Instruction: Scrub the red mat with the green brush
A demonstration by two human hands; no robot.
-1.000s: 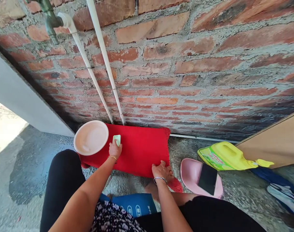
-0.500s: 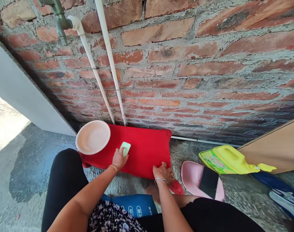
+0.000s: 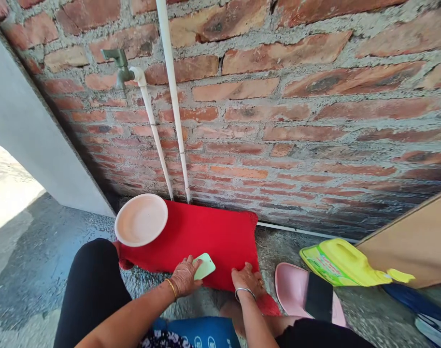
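Note:
A red cloth (image 3: 209,232) lies spread flat over a long, low surface along the wall; what supports it is hidden. My left hand (image 3: 186,278) is closed around a pale green brush-like block (image 3: 205,267) with rounded corners and a small hole, at the cloth's near edge. The block's underside is out of sight. At the cloth's right end, my right hand (image 3: 246,281) grips the fabric with bent fingers, and a loose corner hangs below it. A pale pink basin (image 3: 141,220) rests on the left end of the cloth.
A brick wall (image 3: 242,130) rises behind, with a tap (image 3: 120,70) and white pipes (image 3: 175,96). To the right are a pink stool-like plastic item (image 3: 291,290) with a dark panel (image 3: 319,296), and a yellow detergent jug (image 3: 345,263). Something blue (image 3: 206,331) lies between my legs.
My left hand has slid the green block rightward and nearer to me across the cloth. My right hand stays at the cloth's right end. The view has tilted up slightly.

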